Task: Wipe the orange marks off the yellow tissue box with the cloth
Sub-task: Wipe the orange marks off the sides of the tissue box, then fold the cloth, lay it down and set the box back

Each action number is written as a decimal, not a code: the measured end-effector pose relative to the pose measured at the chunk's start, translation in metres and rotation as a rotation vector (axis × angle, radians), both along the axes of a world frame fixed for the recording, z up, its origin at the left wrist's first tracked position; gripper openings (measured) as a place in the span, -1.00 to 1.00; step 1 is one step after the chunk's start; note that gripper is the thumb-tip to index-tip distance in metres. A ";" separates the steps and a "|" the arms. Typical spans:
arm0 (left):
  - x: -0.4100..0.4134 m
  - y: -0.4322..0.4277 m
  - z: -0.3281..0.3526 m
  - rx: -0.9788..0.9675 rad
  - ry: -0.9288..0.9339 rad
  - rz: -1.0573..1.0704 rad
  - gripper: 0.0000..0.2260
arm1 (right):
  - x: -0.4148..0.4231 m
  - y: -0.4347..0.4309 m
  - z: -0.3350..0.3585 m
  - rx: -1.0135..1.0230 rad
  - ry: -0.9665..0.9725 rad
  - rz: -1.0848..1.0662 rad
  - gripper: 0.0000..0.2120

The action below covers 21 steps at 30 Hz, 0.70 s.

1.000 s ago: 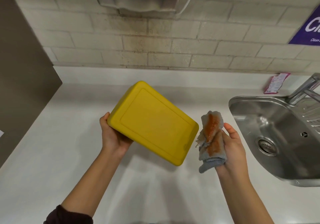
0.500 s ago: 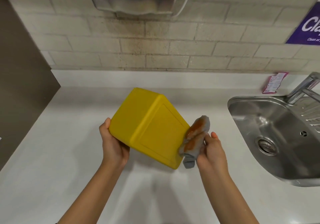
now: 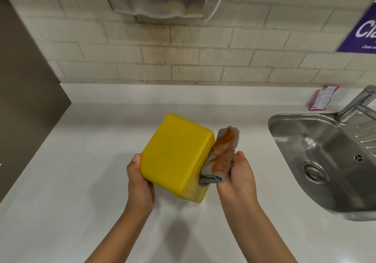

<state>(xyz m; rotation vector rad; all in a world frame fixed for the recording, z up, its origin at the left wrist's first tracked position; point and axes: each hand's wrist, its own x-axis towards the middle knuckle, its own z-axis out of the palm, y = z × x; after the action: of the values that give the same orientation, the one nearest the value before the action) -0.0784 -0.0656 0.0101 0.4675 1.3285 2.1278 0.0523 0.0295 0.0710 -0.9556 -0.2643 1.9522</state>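
Yellow tissue box point(image 3: 173, 152): frame centre, tilted above counter point(image 3: 81, 181), gripped by left hand point(image 3: 140, 183). Cloth point(image 3: 220, 156): bunched in right hand point(image 3: 237, 179), pressed to box's rt face. Risk: orange-soaked cloth may re-smear the box w/o refolding.

Your left hand point(image 3: 140, 183) cups from below, thumb up along the near edge, fingers curled under. Your right hand point(image 3: 237, 178) sits level beside it, fingers closed, thumb raised, both forearms bare.
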 end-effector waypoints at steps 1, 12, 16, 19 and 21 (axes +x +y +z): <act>0.000 0.000 0.000 -0.002 0.007 0.000 -0.65 | -0.002 -0.001 0.003 0.003 0.025 0.003 -0.62; -0.005 -0.002 0.005 -0.099 0.151 0.017 -0.65 | -0.006 -0.003 0.033 0.118 0.218 0.093 -0.76; -0.022 -0.004 0.015 -0.136 0.272 -0.013 -0.68 | 0.006 0.008 0.032 0.086 0.318 0.193 -0.75; -0.031 -0.009 0.024 -0.144 0.439 -0.040 -0.73 | 0.022 0.015 0.021 -0.015 0.382 0.272 -0.67; -0.034 -0.011 0.029 -0.163 0.546 -0.053 -0.76 | 0.033 0.011 0.010 0.093 0.246 0.348 -0.74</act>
<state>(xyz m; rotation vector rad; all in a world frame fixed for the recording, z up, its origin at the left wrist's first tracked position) -0.1119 -0.0768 0.0391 1.0532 1.7403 1.8949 0.0855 0.0404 0.0809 -0.6309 -0.3961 2.3279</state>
